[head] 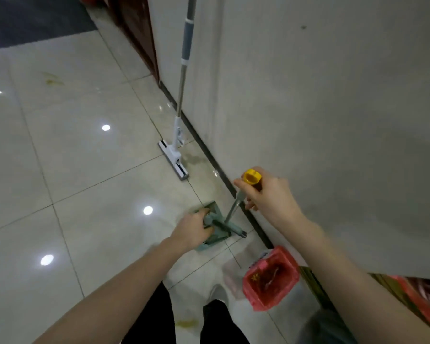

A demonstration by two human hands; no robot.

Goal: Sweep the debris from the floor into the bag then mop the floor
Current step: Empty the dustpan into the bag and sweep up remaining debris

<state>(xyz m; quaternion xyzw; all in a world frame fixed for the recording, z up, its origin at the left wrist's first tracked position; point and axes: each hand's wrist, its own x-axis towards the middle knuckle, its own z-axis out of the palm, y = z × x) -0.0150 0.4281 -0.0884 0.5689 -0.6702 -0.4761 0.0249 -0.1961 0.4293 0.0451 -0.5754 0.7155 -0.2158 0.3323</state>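
Observation:
My right hand (271,197) grips the top of a metal handle with a yellow cap (252,176). The handle (232,211) runs down to a green dustpan (215,235) on the tiled floor by the wall. My left hand (193,230) reaches down and holds the green part at the dustpan's top, fingers curled on it. A red bag (269,279) stands open on the floor just right of my feet, with dark debris inside. A white flat mop (174,157) leans against the wall further ahead, its grey-and-metal pole (185,60) rising up.
Glossy pale floor tiles (85,170) show yellowish stains at far left (51,79) and near my feet (186,324). The grey wall (333,120) with a dark skirting runs along the right. A dark wooden door frame (137,33) and a dark mat (32,18) lie ahead.

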